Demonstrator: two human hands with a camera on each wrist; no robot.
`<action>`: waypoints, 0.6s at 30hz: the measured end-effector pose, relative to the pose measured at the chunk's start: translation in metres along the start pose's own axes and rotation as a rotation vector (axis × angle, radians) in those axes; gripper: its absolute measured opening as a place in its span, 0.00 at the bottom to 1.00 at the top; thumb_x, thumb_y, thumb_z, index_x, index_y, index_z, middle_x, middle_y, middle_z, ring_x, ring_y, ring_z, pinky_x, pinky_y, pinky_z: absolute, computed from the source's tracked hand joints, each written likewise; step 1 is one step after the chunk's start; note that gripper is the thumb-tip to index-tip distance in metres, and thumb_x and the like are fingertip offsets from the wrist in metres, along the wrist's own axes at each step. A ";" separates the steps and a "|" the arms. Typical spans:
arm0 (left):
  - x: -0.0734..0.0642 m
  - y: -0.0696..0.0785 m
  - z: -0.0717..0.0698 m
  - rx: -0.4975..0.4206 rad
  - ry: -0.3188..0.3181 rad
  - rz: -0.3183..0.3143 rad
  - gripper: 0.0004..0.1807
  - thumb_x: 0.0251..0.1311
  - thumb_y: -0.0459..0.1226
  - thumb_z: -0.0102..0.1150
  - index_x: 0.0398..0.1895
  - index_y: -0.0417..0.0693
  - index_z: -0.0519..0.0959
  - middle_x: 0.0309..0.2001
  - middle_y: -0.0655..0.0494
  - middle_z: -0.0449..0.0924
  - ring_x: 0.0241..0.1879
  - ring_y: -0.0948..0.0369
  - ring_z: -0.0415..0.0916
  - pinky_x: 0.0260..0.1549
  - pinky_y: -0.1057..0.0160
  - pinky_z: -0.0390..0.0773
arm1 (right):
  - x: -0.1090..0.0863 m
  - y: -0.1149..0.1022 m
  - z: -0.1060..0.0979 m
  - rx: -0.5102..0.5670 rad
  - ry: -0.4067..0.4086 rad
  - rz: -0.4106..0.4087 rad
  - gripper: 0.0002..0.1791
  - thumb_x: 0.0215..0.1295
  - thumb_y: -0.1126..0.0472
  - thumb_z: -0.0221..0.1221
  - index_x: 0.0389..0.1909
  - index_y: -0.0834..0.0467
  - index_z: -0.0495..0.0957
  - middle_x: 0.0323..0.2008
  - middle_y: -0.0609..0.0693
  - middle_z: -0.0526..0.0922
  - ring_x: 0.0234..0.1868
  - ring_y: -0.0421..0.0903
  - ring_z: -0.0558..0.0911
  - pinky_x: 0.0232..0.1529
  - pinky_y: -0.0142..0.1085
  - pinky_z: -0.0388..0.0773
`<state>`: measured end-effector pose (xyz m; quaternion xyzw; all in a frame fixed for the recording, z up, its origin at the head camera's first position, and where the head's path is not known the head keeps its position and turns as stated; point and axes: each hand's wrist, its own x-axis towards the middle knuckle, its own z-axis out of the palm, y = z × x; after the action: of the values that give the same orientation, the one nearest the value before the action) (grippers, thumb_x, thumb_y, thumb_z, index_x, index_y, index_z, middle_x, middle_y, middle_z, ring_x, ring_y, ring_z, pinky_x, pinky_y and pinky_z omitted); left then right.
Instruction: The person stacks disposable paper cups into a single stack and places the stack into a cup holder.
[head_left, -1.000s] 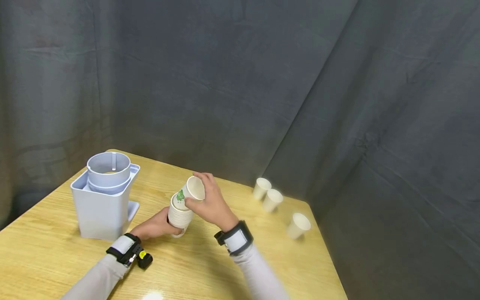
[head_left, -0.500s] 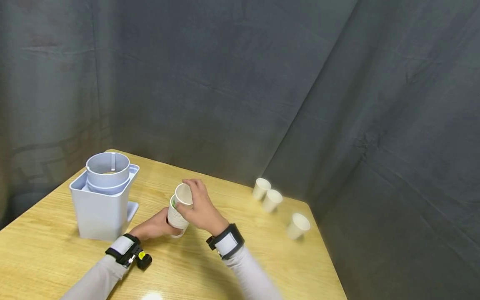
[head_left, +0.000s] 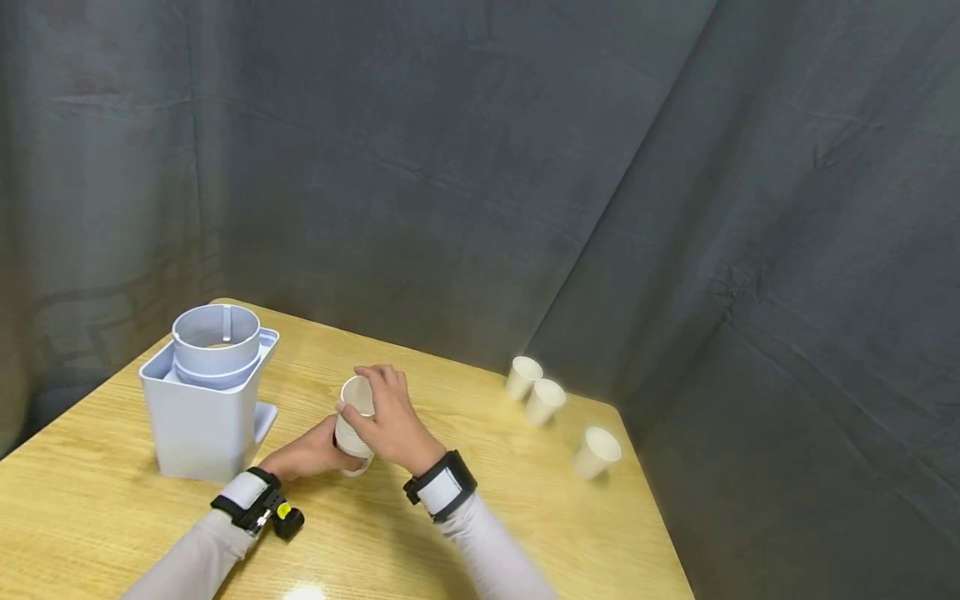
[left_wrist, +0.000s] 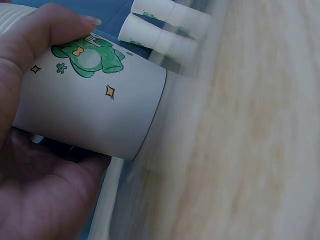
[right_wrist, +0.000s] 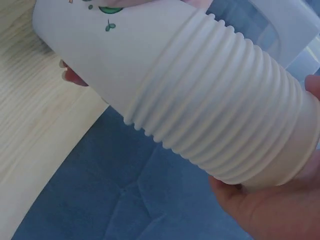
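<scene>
A stack of white paper cups (head_left: 351,440) is in my left hand (head_left: 307,452), its fingers and thumb round the lower part. In the left wrist view a green cartoon animal shows on the bottom cup (left_wrist: 120,115). My right hand (head_left: 393,427) holds the top paper cup (head_left: 358,392) by its rim, thumb on the near side and fingers on the far side. The right wrist view shows this cup (right_wrist: 287,157) seated in the stack (right_wrist: 210,95), with several rims close together below it. My right hand partly hides the stack in the head view.
A pale blue square container (head_left: 198,429) with a round collar (head_left: 217,358) in its top stands on the wooden table (head_left: 360,542) at the left. Three single paper cups (head_left: 523,377) stand on the right, near the table's edge. A dark curtain (head_left: 412,167) hangs behind.
My right hand has moved left and slightly down with the top cup, which was tilted above the stack and now sits in it. My left hand and the stack have stayed nearly still.
</scene>
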<state>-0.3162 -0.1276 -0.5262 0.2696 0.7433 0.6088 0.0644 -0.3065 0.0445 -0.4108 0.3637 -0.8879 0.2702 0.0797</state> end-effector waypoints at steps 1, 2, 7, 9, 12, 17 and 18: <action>0.000 0.000 0.000 0.003 0.001 -0.002 0.44 0.54 0.34 0.73 0.71 0.33 0.59 0.58 0.40 0.75 0.54 0.51 0.72 0.51 0.63 0.74 | 0.000 0.000 0.001 -0.004 -0.001 0.002 0.31 0.75 0.46 0.54 0.72 0.58 0.65 0.65 0.55 0.69 0.63 0.50 0.64 0.58 0.39 0.72; 0.000 0.000 0.000 0.004 0.000 -0.003 0.45 0.54 0.34 0.73 0.71 0.32 0.59 0.58 0.40 0.75 0.54 0.51 0.72 0.51 0.63 0.74 | 0.000 0.000 0.002 -0.005 -0.002 0.003 0.31 0.75 0.46 0.54 0.72 0.58 0.66 0.65 0.55 0.69 0.63 0.50 0.64 0.58 0.39 0.72; 0.001 -0.001 -0.001 0.016 0.004 0.007 0.43 0.55 0.34 0.73 0.71 0.33 0.60 0.59 0.40 0.74 0.54 0.53 0.73 0.51 0.64 0.74 | -0.001 0.002 0.006 -0.021 0.001 0.001 0.30 0.75 0.47 0.53 0.70 0.59 0.68 0.65 0.55 0.71 0.62 0.50 0.65 0.57 0.38 0.72; 0.001 -0.003 0.000 0.022 0.011 0.015 0.43 0.55 0.34 0.73 0.70 0.33 0.61 0.59 0.41 0.75 0.53 0.56 0.73 0.50 0.64 0.75 | -0.001 0.002 0.008 -0.034 0.000 0.000 0.29 0.75 0.48 0.53 0.70 0.59 0.69 0.65 0.55 0.71 0.62 0.50 0.66 0.57 0.39 0.72; 0.001 -0.003 0.001 0.025 0.017 0.013 0.43 0.54 0.35 0.74 0.70 0.34 0.61 0.59 0.43 0.74 0.52 0.59 0.74 0.50 0.65 0.75 | -0.002 0.003 0.011 -0.063 -0.004 -0.003 0.28 0.74 0.49 0.53 0.70 0.58 0.69 0.65 0.55 0.72 0.62 0.51 0.68 0.57 0.39 0.73; 0.000 -0.003 0.000 0.012 0.012 0.014 0.41 0.53 0.33 0.73 0.68 0.32 0.63 0.55 0.43 0.76 0.50 0.57 0.75 0.48 0.64 0.76 | -0.004 0.008 0.011 0.032 -0.031 0.010 0.29 0.75 0.48 0.52 0.72 0.55 0.67 0.68 0.54 0.69 0.64 0.50 0.66 0.60 0.41 0.72; 0.000 -0.003 0.000 0.010 0.013 0.012 0.40 0.52 0.33 0.73 0.66 0.32 0.64 0.54 0.42 0.77 0.49 0.56 0.75 0.48 0.63 0.77 | -0.005 0.010 0.009 0.088 -0.040 0.020 0.29 0.76 0.48 0.51 0.73 0.55 0.66 0.69 0.54 0.68 0.66 0.49 0.66 0.61 0.42 0.72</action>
<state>-0.3171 -0.1281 -0.5292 0.2706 0.7451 0.6072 0.0544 -0.3096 0.0483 -0.4247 0.3633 -0.8802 0.3023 0.0433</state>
